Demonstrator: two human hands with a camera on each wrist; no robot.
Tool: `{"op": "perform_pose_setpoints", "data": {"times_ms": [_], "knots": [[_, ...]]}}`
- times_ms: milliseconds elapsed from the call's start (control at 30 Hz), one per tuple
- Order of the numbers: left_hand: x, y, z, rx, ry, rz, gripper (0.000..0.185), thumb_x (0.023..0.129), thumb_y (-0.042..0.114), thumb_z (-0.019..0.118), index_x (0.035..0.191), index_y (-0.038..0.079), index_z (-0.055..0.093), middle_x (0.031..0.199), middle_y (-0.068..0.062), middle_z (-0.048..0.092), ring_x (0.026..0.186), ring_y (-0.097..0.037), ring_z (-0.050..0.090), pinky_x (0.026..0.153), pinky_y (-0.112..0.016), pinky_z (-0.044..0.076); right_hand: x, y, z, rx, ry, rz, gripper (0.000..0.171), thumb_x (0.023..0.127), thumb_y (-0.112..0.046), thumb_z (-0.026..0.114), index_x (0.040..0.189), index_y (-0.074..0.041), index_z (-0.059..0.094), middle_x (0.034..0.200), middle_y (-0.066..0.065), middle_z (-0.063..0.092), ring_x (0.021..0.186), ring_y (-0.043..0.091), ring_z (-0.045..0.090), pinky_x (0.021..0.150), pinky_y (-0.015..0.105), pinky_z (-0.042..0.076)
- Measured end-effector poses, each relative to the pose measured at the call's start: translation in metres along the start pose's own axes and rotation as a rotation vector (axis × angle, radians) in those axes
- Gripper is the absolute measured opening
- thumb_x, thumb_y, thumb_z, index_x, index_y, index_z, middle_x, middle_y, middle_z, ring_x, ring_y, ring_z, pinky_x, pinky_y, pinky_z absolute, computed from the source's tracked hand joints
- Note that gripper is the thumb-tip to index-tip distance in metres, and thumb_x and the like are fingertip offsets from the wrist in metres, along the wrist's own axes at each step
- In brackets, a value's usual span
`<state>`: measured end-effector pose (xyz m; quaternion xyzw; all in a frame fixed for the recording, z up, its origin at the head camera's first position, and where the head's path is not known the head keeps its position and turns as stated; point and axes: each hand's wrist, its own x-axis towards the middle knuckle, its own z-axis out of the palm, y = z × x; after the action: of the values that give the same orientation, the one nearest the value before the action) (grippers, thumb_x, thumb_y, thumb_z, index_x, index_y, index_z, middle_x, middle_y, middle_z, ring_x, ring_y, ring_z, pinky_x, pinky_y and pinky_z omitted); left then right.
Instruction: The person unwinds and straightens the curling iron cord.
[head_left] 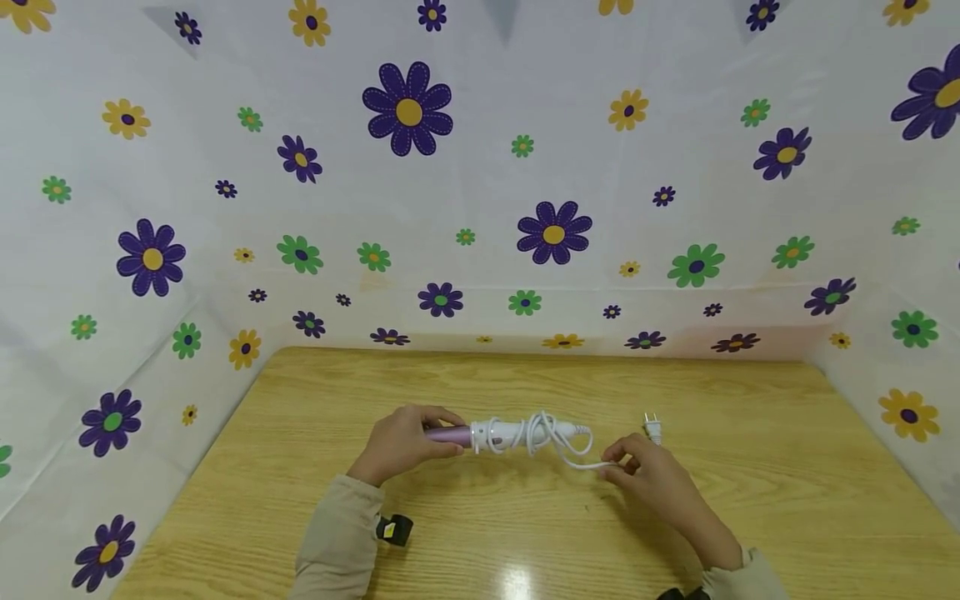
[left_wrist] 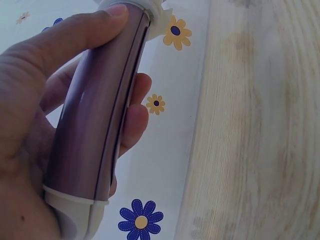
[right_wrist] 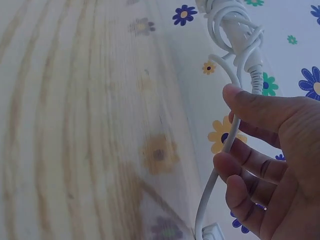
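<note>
no legible txt, yellow label on blk wrist unit, unreadable

Booth-like nook, room type unclear, flower-print sheeting on three sides, wood-grain table

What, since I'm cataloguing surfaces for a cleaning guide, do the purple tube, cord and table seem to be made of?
Tube: coated metal or plastic, satin-glossy; its smooth sheen doesn't settle which.
Cord: probably flexible plastic or rubber outside, white and smooth, judging by its soft loops.
Table: wood or wood-look laminate, fairly glossy; it shows grain and a bright reflection.
</note>
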<state>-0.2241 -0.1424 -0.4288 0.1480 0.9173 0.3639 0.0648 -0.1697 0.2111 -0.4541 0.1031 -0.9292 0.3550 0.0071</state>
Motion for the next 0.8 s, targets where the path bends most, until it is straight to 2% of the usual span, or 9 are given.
{"op": "perform_pose_setpoints", "data": {"times_ms": [233, 400, 600, 800], "knots": [[-0.001, 0.001, 0.000, 0.001, -0.005, 0.033, 0.033, 0.072, 0.042, 0.082, 0.103, 0.033, 0.073, 0.097, 0.001, 0.072, 0.079, -0.012, 0.061, 0.068, -0.031, 0.046, 0.005, 0.002, -0.001, -0.067, -0.020, 0.101, 0.022, 0.085, -0.036, 0.072, 0.090, -0.016, 0.064, 0.093, -0.003, 0.063, 0.074, 0.008, 0.058, 0.062, 0.027, 0.046], [0.001, 0.002, 0.002, -0.026, -0.032, 0.047, 0.033, 0.072, 0.042, 0.082, 0.103, 0.033, 0.073, 0.095, 0.002, 0.072, 0.078, -0.012, 0.061, 0.067, -0.032, 0.047, 0.010, 0.007, -0.003, -0.104, 0.029, 0.122, 0.022, 0.086, -0.037, 0.071, 0.089, -0.016, 0.065, 0.094, -0.001, 0.065, 0.077, 0.011, 0.061, 0.062, 0.030, 0.047], [0.001, 0.003, 0.004, -0.002, -0.057, 0.052, 0.032, 0.074, 0.041, 0.081, 0.104, 0.032, 0.073, 0.097, 0.002, 0.072, 0.077, -0.011, 0.061, 0.067, -0.031, 0.047, 0.010, 0.012, -0.010, -0.057, 0.119, 0.162, 0.029, 0.089, -0.039, 0.067, 0.096, -0.011, 0.064, 0.098, 0.007, 0.068, 0.082, 0.016, 0.064, 0.062, 0.030, 0.047], [0.001, 0.002, 0.005, 0.048, -0.031, 0.033, 0.031, 0.073, 0.040, 0.082, 0.102, 0.032, 0.073, 0.095, 0.003, 0.072, 0.075, -0.010, 0.060, 0.065, -0.030, 0.045, 0.001, 0.025, -0.034, 0.055, 0.164, 0.187, 0.036, 0.090, -0.044, 0.064, 0.103, -0.010, 0.061, 0.100, 0.009, 0.066, 0.081, 0.015, 0.062, 0.062, 0.029, 0.046]]}}
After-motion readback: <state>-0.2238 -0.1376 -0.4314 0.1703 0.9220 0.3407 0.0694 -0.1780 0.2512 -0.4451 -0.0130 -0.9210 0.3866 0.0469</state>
